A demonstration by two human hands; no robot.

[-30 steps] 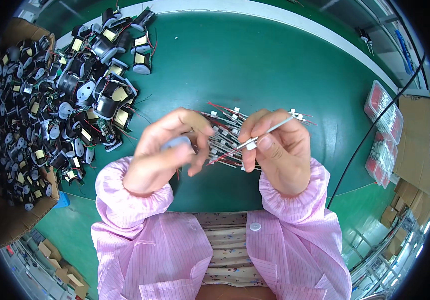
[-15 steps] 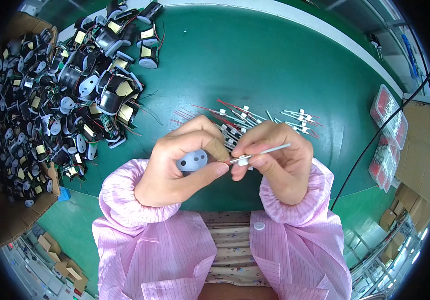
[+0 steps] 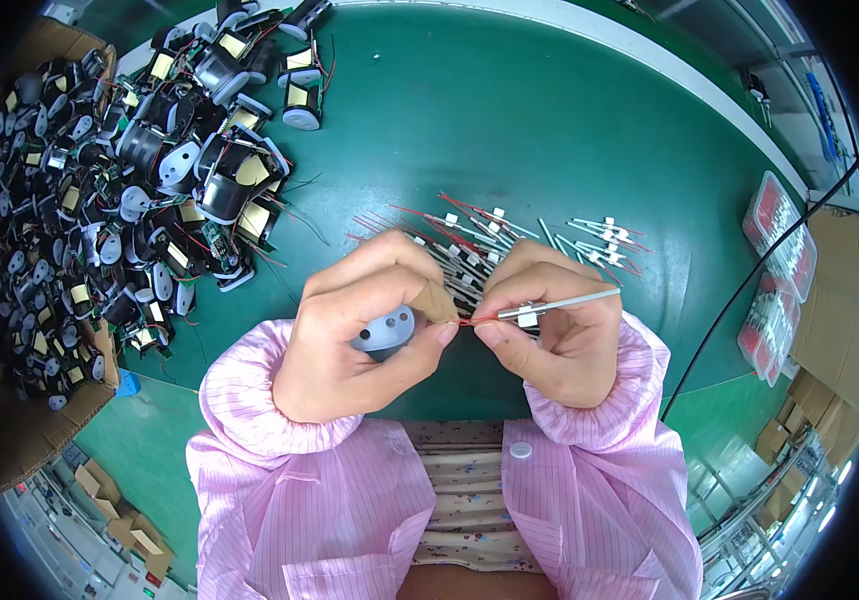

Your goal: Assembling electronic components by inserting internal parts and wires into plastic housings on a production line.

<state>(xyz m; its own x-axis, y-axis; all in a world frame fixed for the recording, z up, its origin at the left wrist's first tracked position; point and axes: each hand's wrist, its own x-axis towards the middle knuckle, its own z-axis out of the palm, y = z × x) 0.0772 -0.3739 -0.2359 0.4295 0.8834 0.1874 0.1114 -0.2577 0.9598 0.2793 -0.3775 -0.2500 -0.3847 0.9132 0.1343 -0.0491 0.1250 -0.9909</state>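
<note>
My left hand [image 3: 335,350] pinches a thin red wire [image 3: 466,322] between thumb and forefinger; a tape-like covering wraps a fingertip. Within the curl of that hand shows a blue-grey end cap [image 3: 388,331] with several dark holes; I cannot tell whether the fingers grip it. My right hand [image 3: 575,345] is closed on a wire lead [image 3: 590,298] with a pale grey sleeve and a white connector [image 3: 528,317]. The lead's red end lies in its thumb and forefinger pinch, meeting the left fingertips. Just beyond the hands lies a pile of similar leads [image 3: 470,265].
A cardboard box [image 3: 100,395] full of black units with grey caps stands left, and more units [image 3: 225,190] heap beside it on the green table [image 3: 510,110]. Clear plastic boxes [image 3: 772,330] of leads stand at the right edge, near a black cable [image 3: 740,290].
My right hand's fingers have shifted along the lead, now pinching its red wire nearer the left fingertips. The connector and grey sleeve have moved right. The left hand stays nearly in place.
</note>
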